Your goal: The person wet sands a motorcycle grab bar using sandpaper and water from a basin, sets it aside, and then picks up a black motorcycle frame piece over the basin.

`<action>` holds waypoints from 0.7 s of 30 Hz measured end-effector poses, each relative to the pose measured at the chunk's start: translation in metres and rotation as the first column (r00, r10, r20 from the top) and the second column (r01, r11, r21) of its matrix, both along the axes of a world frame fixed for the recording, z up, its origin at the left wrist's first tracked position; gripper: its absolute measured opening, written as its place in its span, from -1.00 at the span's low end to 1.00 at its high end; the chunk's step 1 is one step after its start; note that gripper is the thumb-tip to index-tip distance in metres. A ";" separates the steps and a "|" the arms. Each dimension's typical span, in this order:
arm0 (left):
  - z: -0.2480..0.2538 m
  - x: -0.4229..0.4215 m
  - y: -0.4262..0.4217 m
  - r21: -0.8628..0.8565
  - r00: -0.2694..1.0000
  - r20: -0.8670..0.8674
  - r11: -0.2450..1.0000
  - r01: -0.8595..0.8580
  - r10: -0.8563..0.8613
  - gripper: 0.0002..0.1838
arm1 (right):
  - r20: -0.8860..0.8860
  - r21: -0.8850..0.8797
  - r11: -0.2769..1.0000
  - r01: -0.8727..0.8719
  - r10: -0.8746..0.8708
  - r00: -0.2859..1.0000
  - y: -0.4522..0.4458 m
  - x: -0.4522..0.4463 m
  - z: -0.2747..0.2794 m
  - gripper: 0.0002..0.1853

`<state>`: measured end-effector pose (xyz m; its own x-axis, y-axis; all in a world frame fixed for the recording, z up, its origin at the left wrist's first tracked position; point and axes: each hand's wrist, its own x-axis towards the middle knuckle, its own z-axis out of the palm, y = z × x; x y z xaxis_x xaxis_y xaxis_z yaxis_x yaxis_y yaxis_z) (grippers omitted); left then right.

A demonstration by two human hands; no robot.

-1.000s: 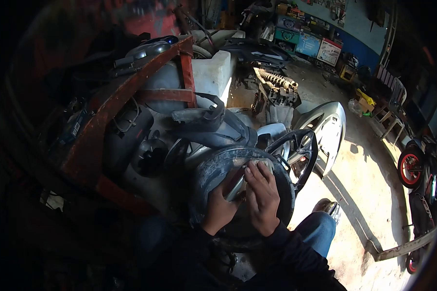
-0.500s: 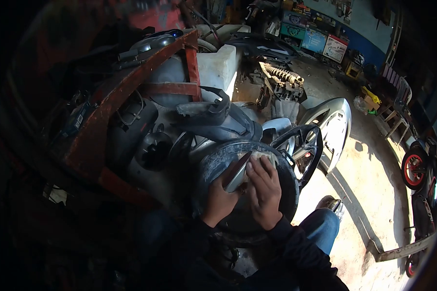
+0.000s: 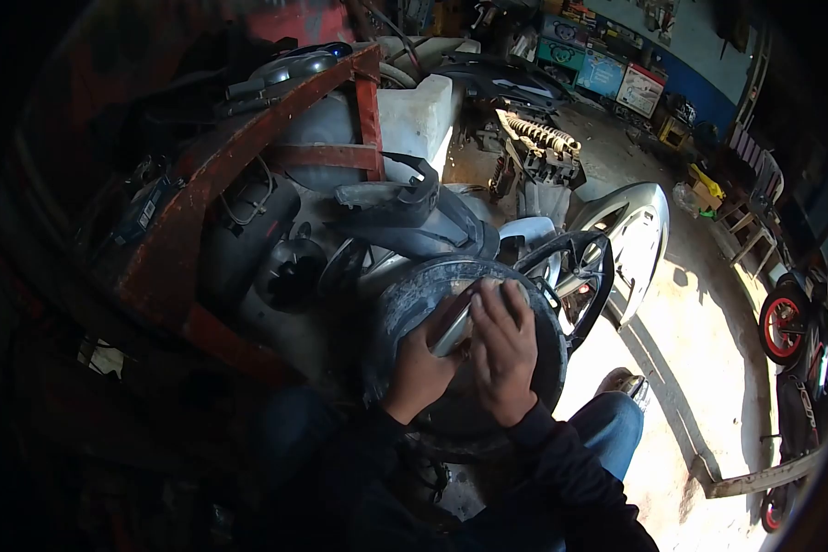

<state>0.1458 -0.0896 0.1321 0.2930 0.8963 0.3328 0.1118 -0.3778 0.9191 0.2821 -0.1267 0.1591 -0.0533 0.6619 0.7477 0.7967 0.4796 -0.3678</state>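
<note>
A smooth silver-grey part point(image 3: 452, 337), narrow and curved, lies between my hands above a black round tub point(image 3: 400, 308). My left hand point(image 3: 421, 375) wraps round its near left side, thumb along the edge. On the part's upper right rests my right hand point(image 3: 506, 354), its fingers close together and bent over the top. Whether a small thing is under those fingers is hidden. Most of the part is covered by the hands, so its exact kind does not show.
Dark motorbike fairing pieces point(image 3: 423, 221) lie just beyond the tub. A silver body panel point(image 3: 649, 230) and a black frame-like part point(image 3: 598, 267) stand to the right. A red metal frame point(image 3: 248, 133) rises at left. A motorbike with a red wheel point(image 3: 784, 322) is far right.
My right hand has slid slightly up and over the part, covering more of its top. The part appears a little more tilted. My left hand keeps its hold.
</note>
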 end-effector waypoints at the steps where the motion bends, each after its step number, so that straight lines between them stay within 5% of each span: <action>1: 0.000 0.001 -0.001 -0.025 1.000 0.000 1.000 0.010 -0.010 -0.38 | -0.019 0.022 0.998 0.052 -0.052 0.998 0.004 0.003 0.003 -0.53; 3: -0.004 0.000 0.000 0.003 1.000 0.002 1.000 -0.011 0.011 -0.39 | 0.123 0.079 0.996 0.049 -0.058 0.991 -0.005 -0.008 0.003 -0.52; 13: 0.005 -0.001 0.007 -0.027 0.999 0.035 1.000 -0.001 0.002 -0.40 | 0.091 0.007 0.993 -0.118 0.117 0.989 -0.009 -0.016 -0.012 -0.49; 16: -0.002 0.002 0.005 0.002 0.999 0.004 0.999 -0.047 0.047 -0.44 | 0.068 0.019 0.998 0.055 -0.056 0.996 0.003 -0.004 -0.001 -0.48; 21: -0.003 -0.010 0.013 -0.042 1.000 -0.013 0.999 -0.022 0.022 -0.41 | 0.125 0.065 0.996 -0.063 0.055 0.991 -0.002 -0.012 -0.014 -0.51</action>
